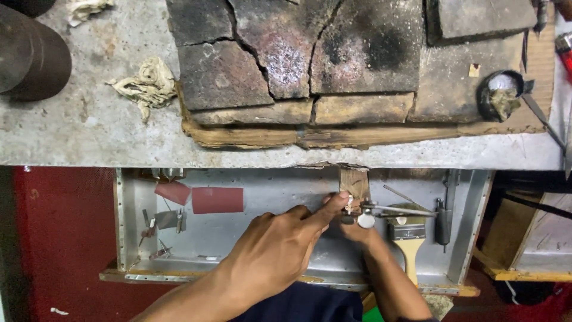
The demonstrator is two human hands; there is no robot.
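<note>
Taking the wooden peg (pixel 354 180) that juts from the front edge of the surface (pixel 89 128) as the landmark: far to its left, on the surface, dark round discs (pixel 30 53) are lying, and nearer a frayed pale rag (pixel 146 84) is sitting beside the cracked, scorched blocks (pixel 286 53) above the peg. Below and left of the peg, inside the metal drawer tray (pixel 125 220), two reddish folded abrasive sheets (pixel 217 200) are lying next to small metal clips (pixel 161 222).

The left hand (pixel 277 250) is reaching toward the peg, mostly curled, with the forefinger stretched out and its tip pressing on a small metal piece (pixel 350 204) resting against the peg's lower end. Just right of and below the peg, the right hand (pixel 360 229) is largely hidden; it is closing on a thin metal tool (pixel 396 210) that points rightward. Further right, a flat paintbrush (pixel 409 235) is lying in the tray. Up right of the peg, a small dark bowl (pixel 499 94) is sitting on the surface.
</note>
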